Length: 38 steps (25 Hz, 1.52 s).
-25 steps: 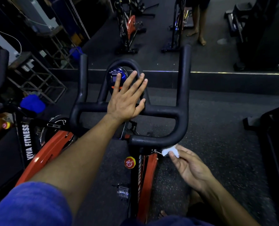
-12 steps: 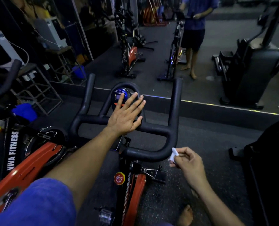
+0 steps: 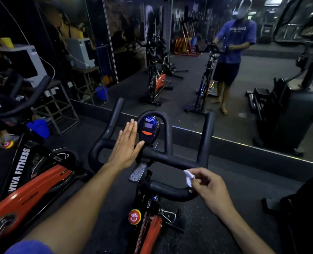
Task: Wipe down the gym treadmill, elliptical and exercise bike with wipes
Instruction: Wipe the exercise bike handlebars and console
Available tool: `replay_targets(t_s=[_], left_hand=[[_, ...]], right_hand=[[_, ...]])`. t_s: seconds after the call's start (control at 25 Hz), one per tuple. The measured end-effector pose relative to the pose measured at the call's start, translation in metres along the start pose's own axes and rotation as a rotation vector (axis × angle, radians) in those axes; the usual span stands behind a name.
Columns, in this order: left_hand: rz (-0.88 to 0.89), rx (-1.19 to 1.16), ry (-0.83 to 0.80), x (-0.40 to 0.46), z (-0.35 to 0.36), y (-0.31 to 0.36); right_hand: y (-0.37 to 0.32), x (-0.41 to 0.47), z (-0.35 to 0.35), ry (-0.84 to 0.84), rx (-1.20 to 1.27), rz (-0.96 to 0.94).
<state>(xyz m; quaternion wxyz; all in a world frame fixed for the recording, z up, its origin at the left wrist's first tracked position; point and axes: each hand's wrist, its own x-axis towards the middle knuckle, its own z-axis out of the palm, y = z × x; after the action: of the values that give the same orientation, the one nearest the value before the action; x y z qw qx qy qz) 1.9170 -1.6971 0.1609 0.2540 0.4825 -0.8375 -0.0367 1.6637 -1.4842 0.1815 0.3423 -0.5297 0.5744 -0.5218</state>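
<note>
white wipe (image 3: 188,177), black bike handlebar (image 3: 170,159)

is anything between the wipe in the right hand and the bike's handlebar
Nothing visible. The right hand pinches the wipe right at the handlebar, by its near curved end, with no object in between. The left hand is flat beside the console, away from that spot.
</note>
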Motion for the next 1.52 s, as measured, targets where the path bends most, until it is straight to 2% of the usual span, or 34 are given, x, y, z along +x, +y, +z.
replay_targets(t_s=[0.16, 0.44, 0.64, 0.76, 0.88, 1.08, 1.32, 1.52], left_hand=[[0.013, -0.075, -0.132, -0.003, 0.004, -0.003], [-0.025, -0.061, -0.151, -0.004, 0.002, -0.001], [-0.057, -0.064, -0.19, -0.006, 0.001, -0.004], [-0.128, -0.053, -0.225, -0.016, 0.001, -0.01], [-0.193, 0.025, -0.265, -0.027, 0.001, -0.015], [-0.224, 0.081, -0.281, -0.027, -0.004, -0.008], [-0.242, 0.079, -0.268, -0.027, -0.007, -0.005], [-0.244, 0.087, -0.271, -0.028, -0.006, -0.006]], right_hand=[[-0.004, 0.019, 0.013, -0.027, -0.077, -0.066], [0.004, 0.056, 0.015, -0.058, -0.125, -0.164], [-0.013, 0.109, 0.015, -0.067, -0.205, -0.359], [-0.024, 0.142, 0.019, -0.074, -0.298, -0.543], [-0.028, 0.177, 0.029, -0.09, -0.3, -0.642], [-0.008, 0.19, 0.037, -0.1, -0.254, -0.675], [-0.004, 0.191, 0.047, -0.022, -0.107, -0.509], [0.001, 0.194, 0.056, -0.103, -0.341, -0.751]])
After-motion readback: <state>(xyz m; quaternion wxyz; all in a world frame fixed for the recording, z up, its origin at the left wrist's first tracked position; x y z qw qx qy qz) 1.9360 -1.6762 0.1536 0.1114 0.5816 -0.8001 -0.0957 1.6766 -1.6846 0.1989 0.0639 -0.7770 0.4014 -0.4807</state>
